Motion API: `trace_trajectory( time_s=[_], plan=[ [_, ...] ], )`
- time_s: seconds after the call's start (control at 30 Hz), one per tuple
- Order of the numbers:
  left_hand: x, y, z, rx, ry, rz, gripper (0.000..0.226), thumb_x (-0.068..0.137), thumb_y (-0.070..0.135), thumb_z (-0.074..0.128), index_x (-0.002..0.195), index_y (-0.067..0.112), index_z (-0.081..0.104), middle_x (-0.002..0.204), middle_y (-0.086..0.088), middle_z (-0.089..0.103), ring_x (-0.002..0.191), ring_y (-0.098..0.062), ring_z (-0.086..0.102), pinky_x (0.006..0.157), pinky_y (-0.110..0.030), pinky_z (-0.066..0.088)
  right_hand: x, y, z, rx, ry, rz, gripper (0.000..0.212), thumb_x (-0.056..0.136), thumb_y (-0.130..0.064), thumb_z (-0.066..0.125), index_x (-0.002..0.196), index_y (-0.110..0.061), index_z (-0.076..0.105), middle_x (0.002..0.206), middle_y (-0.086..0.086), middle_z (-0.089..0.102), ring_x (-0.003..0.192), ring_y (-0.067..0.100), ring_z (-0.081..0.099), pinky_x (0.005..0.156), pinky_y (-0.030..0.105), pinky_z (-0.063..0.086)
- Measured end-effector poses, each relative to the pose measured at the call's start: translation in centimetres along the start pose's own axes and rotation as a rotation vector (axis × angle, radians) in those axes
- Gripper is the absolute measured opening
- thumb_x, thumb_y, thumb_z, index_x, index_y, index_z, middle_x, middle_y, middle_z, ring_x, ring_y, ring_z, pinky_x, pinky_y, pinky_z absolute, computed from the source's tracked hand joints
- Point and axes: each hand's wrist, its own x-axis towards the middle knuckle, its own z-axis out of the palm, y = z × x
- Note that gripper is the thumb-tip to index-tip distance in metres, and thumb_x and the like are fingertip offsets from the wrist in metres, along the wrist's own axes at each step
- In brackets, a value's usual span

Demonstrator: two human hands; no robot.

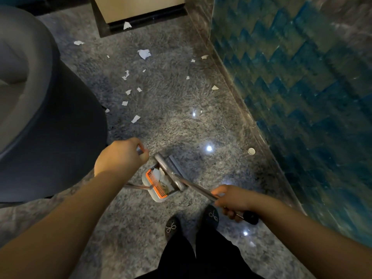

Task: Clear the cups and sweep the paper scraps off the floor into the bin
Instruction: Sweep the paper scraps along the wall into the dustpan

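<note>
Your left hand grips the dustpan handle, right hand fingers clamp the broom shaft, brushing scraps in

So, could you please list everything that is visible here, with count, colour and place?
paper scraps: over a dozen, white, scattered on the floor ahead
dustpan: one, grey with an orange comb, on the floor at the feet, holding white scraps
broom: one, grey head at the dustpan, metal handle with a black end
round disc: one, white, on the floor near the wall
chair: one, grey, left
wall: blue-green tiled, right
floor: grey speckled stone
shoes: two, black, bottom centre
left hand: grips the dustpan's handle
right hand: grips the broom's handle
</note>
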Motion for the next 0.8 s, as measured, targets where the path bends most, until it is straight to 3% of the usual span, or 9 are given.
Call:
trace_trajectory(
  time_s=[0.3,0.47,0.67,0.8],
  plan=[
    [-0.9,0.7,-1.4,-0.092,-0.03,0.05,0.013,0.088,0.044,0.063,0.084,0.031,0.065,0.078,0.006,0.063,0.075,-0.018,0.059,0.064,-0.032,0.05,-2.9,2.7,-0.5,0.245,0.144,0.004,0.033,0.097,-0.004,0.042,0.129,-0.004,0.048,0.06,0.009,0.042,0.041,0.013,0.039,0.042,0.019,0.03],
    [-0.7,5.1,-0.8,-0.065,-0.03,0.187,0.015,0.087,0.04,0.064,0.078,0.028,0.062,0.073,0.004,0.064,0.071,-0.019,0.06,0.057,-0.03,0.048,-4.1,5.1,-2.1,0.333,0.229,-0.003,0.032,0.1,-0.007,0.04,0.131,-0.009,0.046,0.06,0.01,0.042,0.043,0.015,0.038,0.042,0.02,0.03],
    [0.7,11.7,0.3,-0.077,-0.031,0.318,0.015,0.09,0.039,0.063,0.09,0.024,0.063,0.077,-0.002,0.062,0.077,-0.025,0.06,0.061,-0.031,0.045,-5.2,8.6,-6.2,0.458,0.335,0.012,0.027,0.099,-0.006,0.042,0.123,-0.017,0.047,0.064,0.011,0.045,0.043,0.016,0.039,0.041,0.022,0.031],
    [1.6,15.9,1.5,-0.085,-0.055,0.344,0.017,0.09,0.04,0.062,0.092,0.023,0.063,0.086,-0.005,0.065,0.084,-0.029,0.062,0.063,-0.03,0.043,-5.3,10.8,-9.6,0.427,0.42,0.049,0.035,0.097,-0.003,0.041,0.131,-0.008,0.044,0.065,0.013,0.046,0.044,0.018,0.04,0.04,0.021,0.032]
  ],
)
